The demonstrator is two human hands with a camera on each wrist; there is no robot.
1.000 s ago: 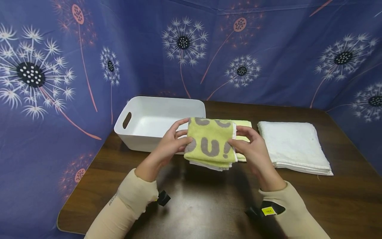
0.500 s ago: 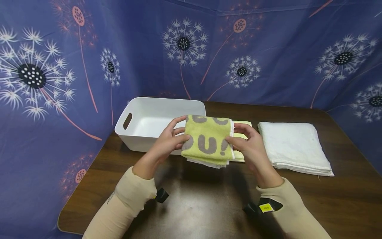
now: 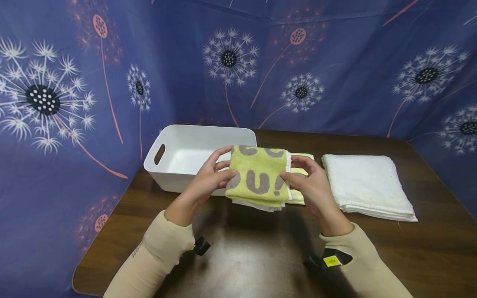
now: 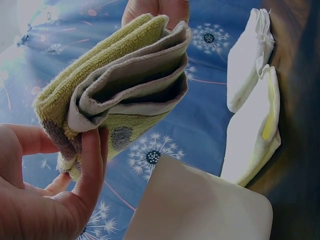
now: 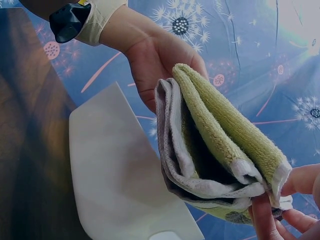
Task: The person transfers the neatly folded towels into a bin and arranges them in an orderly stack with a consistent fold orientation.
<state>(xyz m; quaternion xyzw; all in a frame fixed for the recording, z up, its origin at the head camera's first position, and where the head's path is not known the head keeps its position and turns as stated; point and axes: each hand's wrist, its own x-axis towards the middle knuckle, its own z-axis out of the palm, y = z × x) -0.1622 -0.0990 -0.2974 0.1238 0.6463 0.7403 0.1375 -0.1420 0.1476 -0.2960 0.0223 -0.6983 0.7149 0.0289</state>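
i see left hand (image 3: pixel 206 178) and right hand (image 3: pixel 314 184) pinching the folded towel (image 3: pixel 258 177), up above the table (image 3: pixel 253 256); it blocks my view of part of the bin (image 3: pixel 167 180) and yellow cloth (image 3: pixel 297 196).

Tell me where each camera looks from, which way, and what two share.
Head: worn on the head, facing forward and down at the folded towel and white bin; left hand, right hand and both sleeves show.
Left wrist: on that wrist, facing the towel's layered side; left hand at lower left, part of the right hand at top.
Right wrist: on that wrist, facing the towel from its other side; right hand at lower right, left hand and sleeve at top.
Shared: both wrist views show the towel, bin and blue patterned backdrop.
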